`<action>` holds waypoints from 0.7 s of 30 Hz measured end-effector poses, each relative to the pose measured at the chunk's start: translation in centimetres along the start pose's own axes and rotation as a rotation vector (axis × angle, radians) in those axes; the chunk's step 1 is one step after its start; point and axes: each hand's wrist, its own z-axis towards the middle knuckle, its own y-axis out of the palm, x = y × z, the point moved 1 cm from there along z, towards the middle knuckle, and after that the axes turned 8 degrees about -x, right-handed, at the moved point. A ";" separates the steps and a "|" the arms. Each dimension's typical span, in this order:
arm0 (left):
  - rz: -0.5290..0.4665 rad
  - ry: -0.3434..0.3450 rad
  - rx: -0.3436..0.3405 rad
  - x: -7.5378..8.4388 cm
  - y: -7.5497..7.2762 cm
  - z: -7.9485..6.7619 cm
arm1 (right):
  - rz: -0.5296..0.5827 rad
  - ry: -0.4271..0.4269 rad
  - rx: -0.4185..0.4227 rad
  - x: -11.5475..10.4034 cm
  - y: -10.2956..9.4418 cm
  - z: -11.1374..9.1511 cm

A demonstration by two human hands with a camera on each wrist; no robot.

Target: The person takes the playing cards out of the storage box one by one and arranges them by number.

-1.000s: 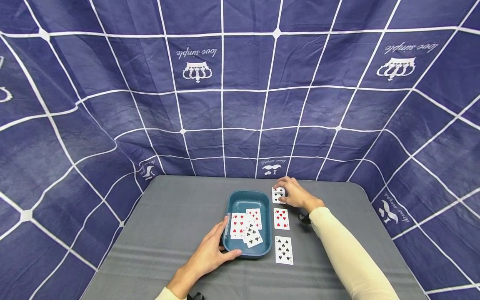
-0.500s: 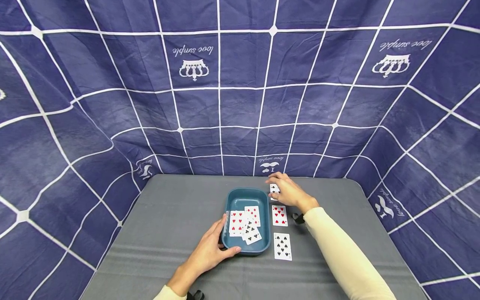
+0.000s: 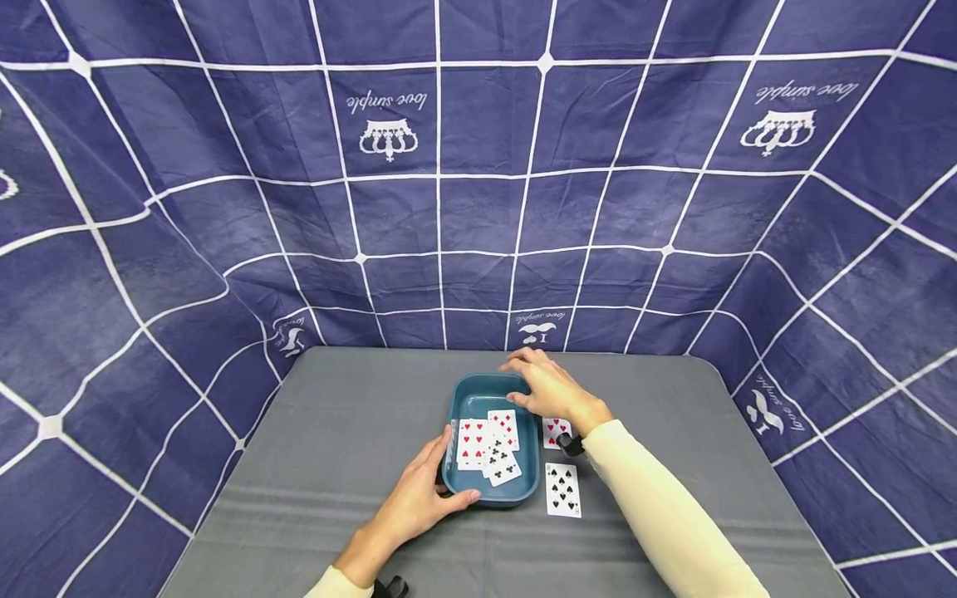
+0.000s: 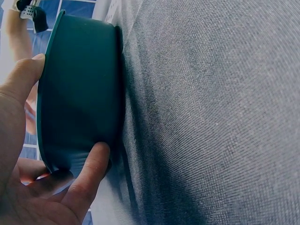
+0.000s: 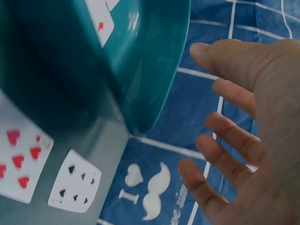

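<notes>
A dark teal plastic tub (image 3: 478, 407) stands on the table, holding a hearts card (image 3: 468, 444), a diamonds card (image 3: 505, 422) and a clubs card (image 3: 501, 472). My left hand (image 3: 414, 505) grips its near left corner, thumb at the near rim and fingers along the left wall. Over the far right rim hovers my right hand (image 3: 552, 389), fingers spread and loosely bent, with nothing in them. Right of the tub lie another hearts card (image 3: 551, 430), partly covered by the wrist, and a spades card (image 3: 562, 490). A farther spades card (image 5: 77, 182), hidden in the head view, shows in the right wrist view.
Grey cloth covers the table (image 3: 336, 432). A blue curtain (image 3: 478, 216) with white grid lines hangs behind it and along both sides. Dark straps sit at both wrists.
My right hand has moved left from the far spades card to above the tub's far right rim, leaving that card on the table. My left hand keeps its grip on the tub.
</notes>
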 end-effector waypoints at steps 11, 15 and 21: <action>-0.005 0.063 0.006 -0.5 -0.2 0.0 | 0.023 -0.036 -0.091 -3.3 1.7 1.5; 0.039 0.132 0.027 -0.7 -0.2 -0.1 | 0.042 -0.025 -0.176 -4.4 2.7 2.0; 0.002 0.050 -0.001 -0.3 -0.2 0.0 | -0.022 0.025 -0.291 -5.7 4.5 2.6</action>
